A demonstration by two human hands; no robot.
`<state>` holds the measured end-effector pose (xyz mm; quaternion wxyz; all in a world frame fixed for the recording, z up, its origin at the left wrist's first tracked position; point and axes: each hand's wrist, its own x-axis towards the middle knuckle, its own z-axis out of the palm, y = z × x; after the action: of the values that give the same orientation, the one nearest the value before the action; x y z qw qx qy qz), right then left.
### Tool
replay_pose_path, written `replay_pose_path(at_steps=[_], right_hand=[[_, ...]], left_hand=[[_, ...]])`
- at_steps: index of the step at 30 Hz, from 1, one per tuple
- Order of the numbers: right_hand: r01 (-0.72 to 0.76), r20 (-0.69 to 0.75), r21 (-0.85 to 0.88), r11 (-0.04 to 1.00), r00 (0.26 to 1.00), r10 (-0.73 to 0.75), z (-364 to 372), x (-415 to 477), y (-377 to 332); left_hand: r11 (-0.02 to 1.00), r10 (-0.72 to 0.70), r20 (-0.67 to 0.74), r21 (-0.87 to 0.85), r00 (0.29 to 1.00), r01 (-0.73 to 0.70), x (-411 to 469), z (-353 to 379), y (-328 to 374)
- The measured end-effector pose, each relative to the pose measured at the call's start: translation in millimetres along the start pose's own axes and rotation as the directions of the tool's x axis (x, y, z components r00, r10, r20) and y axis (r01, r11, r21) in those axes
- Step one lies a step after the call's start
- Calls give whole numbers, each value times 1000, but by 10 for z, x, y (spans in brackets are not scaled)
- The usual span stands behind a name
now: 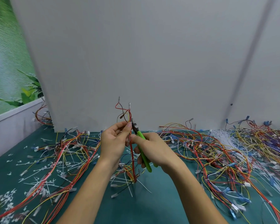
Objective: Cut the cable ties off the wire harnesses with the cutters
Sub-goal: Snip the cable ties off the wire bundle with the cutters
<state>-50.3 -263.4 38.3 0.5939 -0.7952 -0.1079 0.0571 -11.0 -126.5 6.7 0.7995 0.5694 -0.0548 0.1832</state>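
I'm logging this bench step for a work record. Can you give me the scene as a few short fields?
left hand: pinches a red-and-yellow wire harness, held upright over the mat
right hand: grips the green-handled cutters
cutter tips: at the harness, beside the left fingertips
mat: teal, strewn with cut white cable ties
harness piles: loose, on both sides of the hands
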Motion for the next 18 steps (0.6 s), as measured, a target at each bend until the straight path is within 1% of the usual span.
replay_pose_path(at_steps=[3,6,8,11,13,16,18], right_hand=[[14,-15,-23,1000,1000,-14,37,3,21],[18,-73,24,1000,997,-17,11,23,21],[20,-116,84,996,993,-10,-22,42,23],[41,-172,189,981,985,-8,-80,61,26],[37,-151,186,982,988,-8,-119,71,37],[-10,-53,145,989,998,18,-135,81,64],[-28,15,183,983,1000,26,-102,87,77]], left_hand=[[1000,-2,5,-12,1000,2,-8,-9,28],[1000,0,8,-10,1000,0,12,-38,75],[997,-13,19,-69,1000,14,19,-58,135],[975,-68,77,-205,995,82,23,-75,244],[954,-99,136,-269,986,133,26,-83,300],[916,-127,219,-349,967,199,20,-81,361],[885,-133,283,-398,950,242,3,-77,388]])
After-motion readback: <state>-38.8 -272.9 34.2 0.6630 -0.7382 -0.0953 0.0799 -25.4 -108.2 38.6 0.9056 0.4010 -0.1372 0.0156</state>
